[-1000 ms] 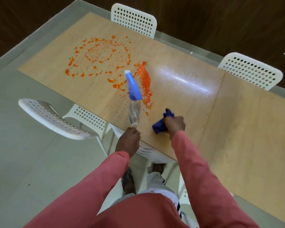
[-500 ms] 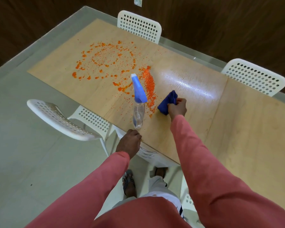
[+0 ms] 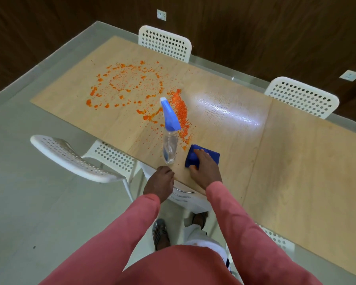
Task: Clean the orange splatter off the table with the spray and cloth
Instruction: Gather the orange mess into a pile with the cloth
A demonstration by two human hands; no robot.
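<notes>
Orange splatter (image 3: 132, 89) covers the left part of the light wooden table (image 3: 296, 151), with a denser streak (image 3: 180, 112) running toward the near edge. A clear spray bottle (image 3: 170, 140) with a blue trigger head stands upright near that edge. My right hand (image 3: 203, 167) presses flat on a blue cloth (image 3: 213, 156) on the table just right of the bottle, at the streak's near end. My left hand (image 3: 159, 184) rests curled on the table's near edge, just below the bottle, holding nothing.
White perforated chairs stand around the table: one at the near left (image 3: 70, 157), two on the far side (image 3: 164, 43) (image 3: 302, 97), and another tucked under the near edge (image 3: 275, 239). A bright glare (image 3: 226, 110) lies right of the streak. Dark wood walls stand behind.
My right hand has pulled the cloth back from beside the streak toward the near edge and now lies flat on it. The left hand and bottle have stayed put.
</notes>
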